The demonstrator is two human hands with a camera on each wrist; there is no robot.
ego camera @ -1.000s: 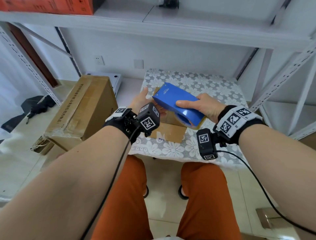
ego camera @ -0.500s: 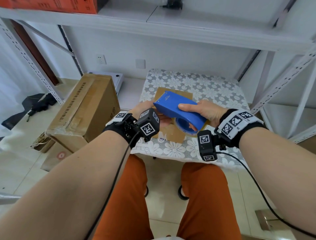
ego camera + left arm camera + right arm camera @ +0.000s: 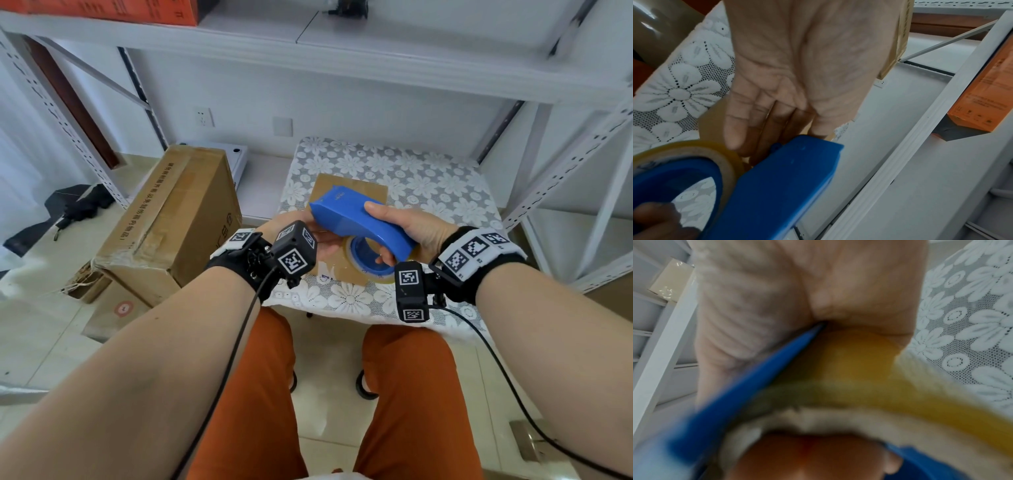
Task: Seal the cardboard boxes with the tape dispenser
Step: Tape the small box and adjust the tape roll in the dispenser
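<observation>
My right hand (image 3: 411, 229) grips the blue tape dispenser (image 3: 356, 219) by its handle, just above a small flat cardboard box (image 3: 356, 186) on the lace-covered table. The yellowish tape roll (image 3: 363, 257) shows under the handle. My left hand (image 3: 320, 241) reaches under the dispenser's front end with fairly straight fingers. In the left wrist view the left hand (image 3: 797, 73) touches the dispenser (image 3: 781, 186) beside the roll (image 3: 701, 151), and its fingertips are hidden behind the blue body. The blurred right wrist view shows the right hand (image 3: 777, 296) wrapped on the dispenser (image 3: 748, 378).
A large taped cardboard box (image 3: 178, 219) stands on the floor left of the table (image 3: 428, 185). White metal shelving (image 3: 565, 164) frames the table, with an orange box (image 3: 102, 8) on the shelf above. A black object (image 3: 75, 209) lies on the floor far left.
Both hands have drawn the dispenser a little toward me over the small box, and more of the roll side shows. The left hand has stayed under its front end.
</observation>
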